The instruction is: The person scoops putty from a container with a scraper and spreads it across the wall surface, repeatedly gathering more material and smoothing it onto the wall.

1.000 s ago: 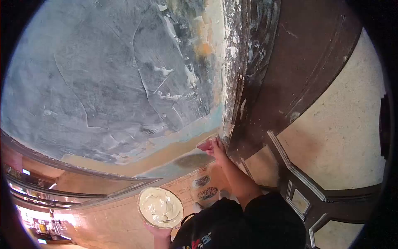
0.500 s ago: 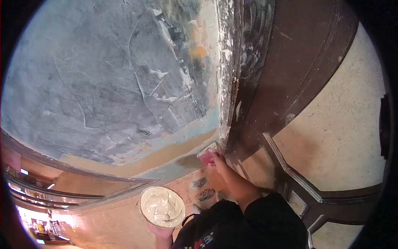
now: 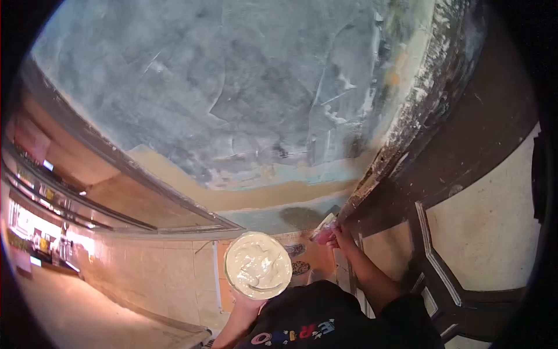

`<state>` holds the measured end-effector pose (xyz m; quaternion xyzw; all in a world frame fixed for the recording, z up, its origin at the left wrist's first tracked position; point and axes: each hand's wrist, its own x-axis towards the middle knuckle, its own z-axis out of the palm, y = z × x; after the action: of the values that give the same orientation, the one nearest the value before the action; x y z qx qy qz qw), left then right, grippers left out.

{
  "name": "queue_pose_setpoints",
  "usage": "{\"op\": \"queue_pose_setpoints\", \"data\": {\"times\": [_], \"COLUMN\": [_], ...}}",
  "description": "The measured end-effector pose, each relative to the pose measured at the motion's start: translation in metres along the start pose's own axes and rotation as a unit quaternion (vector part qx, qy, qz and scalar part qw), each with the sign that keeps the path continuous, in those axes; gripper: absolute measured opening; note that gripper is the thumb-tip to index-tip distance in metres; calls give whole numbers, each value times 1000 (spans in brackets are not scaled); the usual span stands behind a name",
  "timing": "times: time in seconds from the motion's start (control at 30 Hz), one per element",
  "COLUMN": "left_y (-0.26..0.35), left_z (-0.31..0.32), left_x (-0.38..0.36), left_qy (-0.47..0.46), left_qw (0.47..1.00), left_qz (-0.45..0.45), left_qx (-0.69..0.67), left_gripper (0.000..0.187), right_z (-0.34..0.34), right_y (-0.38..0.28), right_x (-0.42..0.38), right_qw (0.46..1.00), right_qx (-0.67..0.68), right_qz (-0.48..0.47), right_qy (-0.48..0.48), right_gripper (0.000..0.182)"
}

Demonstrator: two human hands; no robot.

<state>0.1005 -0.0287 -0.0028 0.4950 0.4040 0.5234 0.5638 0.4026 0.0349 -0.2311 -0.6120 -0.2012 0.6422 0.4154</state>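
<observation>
From below, my left hand supports a round bowl filled with glossy cream-coloured paste, its surface swirled and uneven. My right hand grips a flat pinkish-red spreader with pale paste along its upper edge. The spreader is at the bottom right corner of the grey-blue patchy wall, right beside the foot of the dark trim. Cracks, ridges and white smears mark that wall, and a tan band runs along its lower part.
At right stands a dark brown door-like frame with pale panels. A dark-framed ledge runs along the left. Below lies tiled flooring with an orange printed sheet. Bright shelves or windows appear at far left.
My view has swung to the left, so the wall, trim and both hands appear further right. The spreader stays near the wall's lower corner, and the bowl remains in my left hand.
</observation>
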Motion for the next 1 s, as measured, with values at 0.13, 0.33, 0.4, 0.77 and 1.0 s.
{"op": "queue_pose_setpoints", "data": {"times": [0.13, 0.33, 0.4, 0.77, 1.0], "left_y": [3, 22, 25, 52, 58], "left_z": [-3, -13, -19, -50, -64], "left_x": [18, 24, 24, 22, 23], "left_qy": [29, 1, -13, -71, -22], "left_qw": [929, 856, 846, 860, 864], "left_qz": [-128, -156, -146, -56, -66], "left_qx": [-346, -493, -513, -501, -500], "left_gripper": [69, 85, 95, 122, 107], "right_z": [34, 91, 110, 174, 191], "right_y": [-50, -114, -140, -167, -192], "right_x": [-32, -72, -92, -148, -175], "right_qw": [996, 972, 947, 887, 798], "right_qx": [13, 0, 9, -13, -171], "right_qz": [-84, -228, -304, -418, -556], "right_qy": [-28, -65, -98, -193, -159], "right_gripper": [28, 19, 15, 19, 24]}}
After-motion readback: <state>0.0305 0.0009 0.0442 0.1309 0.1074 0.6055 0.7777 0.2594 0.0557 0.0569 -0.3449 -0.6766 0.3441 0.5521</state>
